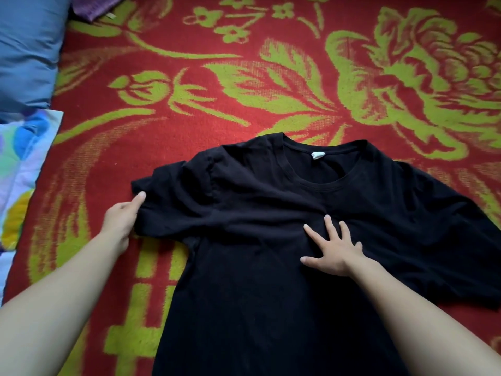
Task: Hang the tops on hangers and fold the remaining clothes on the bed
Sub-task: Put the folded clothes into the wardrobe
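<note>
Head cam: blue pillow (27,50), patterned sheet (23,166) left of tee (257,280).

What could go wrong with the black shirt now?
1. The black T-shirt is bunched across the chest beside the right hand; folding now might press creases in.
2. The left hand pinches only the sleeve edge, so a pull might drag the shirt crooked.
3. The fuzzy blanket may leave lint on dark cloth.

A T-shirt (257,280) is laid flat on the bed (244,90), collar toward the far side. Its left sleeve is held by the left hand (120,221); its chest is pressed by the right hand (333,253). A pillow (27,50) is set far left.
</note>
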The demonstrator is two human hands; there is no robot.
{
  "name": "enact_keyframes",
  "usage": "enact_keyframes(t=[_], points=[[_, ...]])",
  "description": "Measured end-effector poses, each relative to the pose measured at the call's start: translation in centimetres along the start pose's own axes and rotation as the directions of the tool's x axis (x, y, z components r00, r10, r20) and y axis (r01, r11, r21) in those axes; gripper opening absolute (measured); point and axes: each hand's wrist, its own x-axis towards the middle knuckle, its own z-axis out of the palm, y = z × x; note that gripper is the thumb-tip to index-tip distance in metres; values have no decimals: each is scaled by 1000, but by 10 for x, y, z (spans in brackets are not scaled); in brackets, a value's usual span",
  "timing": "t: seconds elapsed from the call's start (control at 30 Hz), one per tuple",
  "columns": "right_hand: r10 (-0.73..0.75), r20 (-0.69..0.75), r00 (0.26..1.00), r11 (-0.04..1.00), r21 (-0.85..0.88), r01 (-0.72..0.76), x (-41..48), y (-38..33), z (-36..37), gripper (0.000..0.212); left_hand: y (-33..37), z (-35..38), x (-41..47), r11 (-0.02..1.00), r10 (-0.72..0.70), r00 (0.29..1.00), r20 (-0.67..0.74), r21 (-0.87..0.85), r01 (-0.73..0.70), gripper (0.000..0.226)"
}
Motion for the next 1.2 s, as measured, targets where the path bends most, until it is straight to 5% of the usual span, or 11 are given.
enact_keyframes(t=[0.17, 0.23, 0.33, 0.4, 0.5, 0.57, 0.67, 0.73, 0.8, 0.93, 1.2], points=[[3, 4, 1000, 1000, 0, -3, 1, 0, 1, 79, 9, 5, -17, 894, -447, 885, 133, 98, 437, 24], [4, 4, 1000, 1000, 1, -4, 2, 0, 0, 79, 5, -3, -12, 873, -482, 871, 96, 145, 467, 31], [2, 2, 1000, 1000, 3, -2, 2, 0, 0, 79, 6, -11, 0, 984, -168, 984, -63, -78, 163, 7], [1, -1, 1000, 1000, 1, -1, 2, -1, 0, 80, 17, -10, -9, 986, 133, 979, -156, -84, -147, 25], [-1, -1, 1000, 1000, -4, 1, 3, 0, 0, 80, 37, 9, -52, 829, 559, 820, -125, 54, -557, 31], [-3, -2, 1000, 1000, -4, 3, 2, 0, 1, 80, 41, 28, -95, 686, 721, 684, 111, 26, -727, 37], [-4, -7, 1000, 1000, 3, 4, 1, 0, 0, 80, 25, 54, -140, 748, 568, 552, 611, -102, -656, 57], [-11, -11, 1000, 1000, 2, 11, 0, 1, 0, 79, 10, 68, -152, 812, 422, 535, 732, -42, -583, 63], [-21, -21, 1000, 1000, -1, 21, 0, 1, 0, 79, -7, 80, -148, 780, 335, 601, 726, 144, -609, 64], [-33, -27, 999, 999, -8, 33, 1, 2, 2, 80, -46, 94, -132, 425, 153, 675, 722, 568, -704, 63], [-82, -8, 997, 995, 64, 83, 0, 5, -4, 75, -62, 99, -144, 106, 46, 680, 732, 674, -731, 56]])
